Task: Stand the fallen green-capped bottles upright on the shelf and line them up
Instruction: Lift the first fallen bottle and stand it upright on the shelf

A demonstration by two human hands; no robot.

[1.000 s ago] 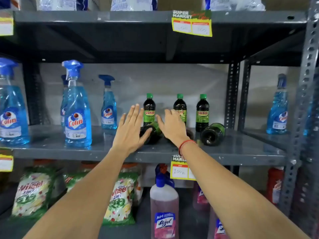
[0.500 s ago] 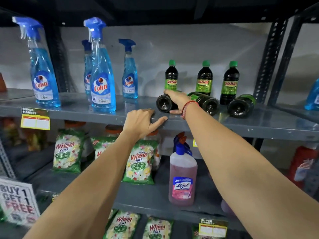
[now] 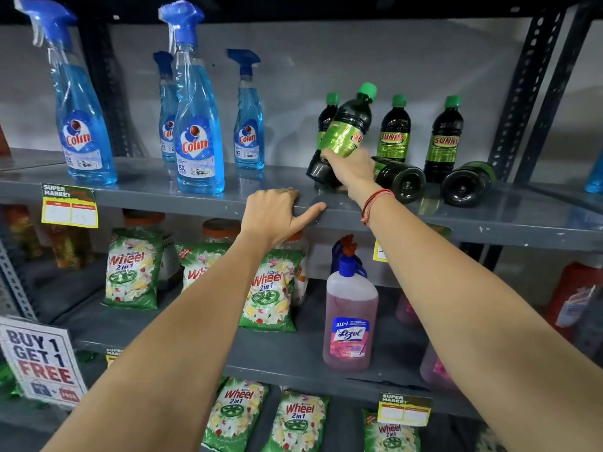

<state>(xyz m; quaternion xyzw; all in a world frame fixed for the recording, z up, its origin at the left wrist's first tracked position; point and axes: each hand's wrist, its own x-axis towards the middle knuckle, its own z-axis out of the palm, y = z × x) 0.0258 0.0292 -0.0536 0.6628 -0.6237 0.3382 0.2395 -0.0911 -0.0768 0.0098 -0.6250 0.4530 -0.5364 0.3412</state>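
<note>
You can read "Colin" on the blue spray bottles, with "5X" lower down on the front one. The upright green-capped bottles say "SUNNY". A yellow tag on the shelf edge reads "SUPER MARKET". Below, the green packets say "Active Wheel 2in1", the pink bottle says "Lizol", and the sign at your lower left says "BUY 1 GET 1 FREE".

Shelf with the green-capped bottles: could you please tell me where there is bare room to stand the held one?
Bare shelf lies between the rightmost spray bottle and the bottle in the right hand; also right of the fallen bottles. Crowded among fallen and standing bottles.
</note>
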